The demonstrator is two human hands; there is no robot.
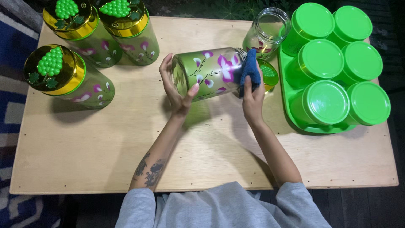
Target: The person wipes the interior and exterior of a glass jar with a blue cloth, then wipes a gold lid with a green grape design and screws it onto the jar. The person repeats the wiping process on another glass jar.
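Grey sleeves (pixel 219 209) sit nearest to us at the bottom edge, and both our forearms reach up from them over the pale wooden table (pixel 84 147). At the far left we count three tall green glass jars with pink painted flowers and gold lids topped with green grape clusters (pixel 67 76), all closed. Our left hand (pixel 177 90), on a tattooed forearm, cups the base of the lidless green flowered glass jar (pixel 209 72), fingers spread along its bottom and thumb pressed to its side; this jar lies on its side just above the table's middle. Our right hand (pixel 253 101) grips a dark blue cloth (pixel 249 69), pushing it against the jar's mouth. Behind it we see one gold grape-topped lid (pixel 268 74) lying loose and one clear open jar (pixel 266 31). Far right, we count six bright green plastic containers with round lids (pixel 327 101) in a green tray (pixel 287 105).
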